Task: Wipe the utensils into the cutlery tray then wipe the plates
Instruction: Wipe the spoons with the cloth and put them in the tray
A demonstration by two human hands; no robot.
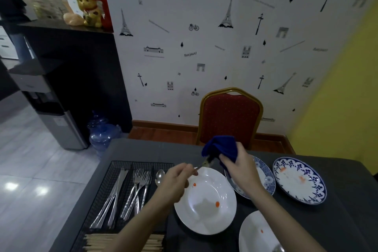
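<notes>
Hidden utensil end: the thin metal utensil (201,166) shows only a short stretch of handle; its working end is wrapped in the dark blue cloth (222,148), so whether it is a spoon or a fork cannot be told.
Cut off: the plain white plate at the bottom edge (255,233) runs out of frame, and the pale wooden chopsticks (98,241) in the near section of the tray are partly covered by the left forearm.
Covered plate: the blue-patterned plate behind the right hand (268,180) is largely masked by that hand and wrist.
Left hand (176,180): raised over the near rim of the white deep plate with orange specks (204,200), fingers curled, thumb and fingertips pinching the utensil handle.
Right hand (237,168): held above the table beyond the white plate, fingers clamped around the bunched cloth and the utensil end inside it.
Cutlery tray: the black wire-mesh tray (114,170) sits left of the white plate, holding steel knives (114,194), steel forks (139,186) and one steel spoon (159,177) in separate sections.
Far plate: a white plate with a blue floral border (300,180) lies at the right on the dark grey table (337,221), smeared with orange.
</notes>
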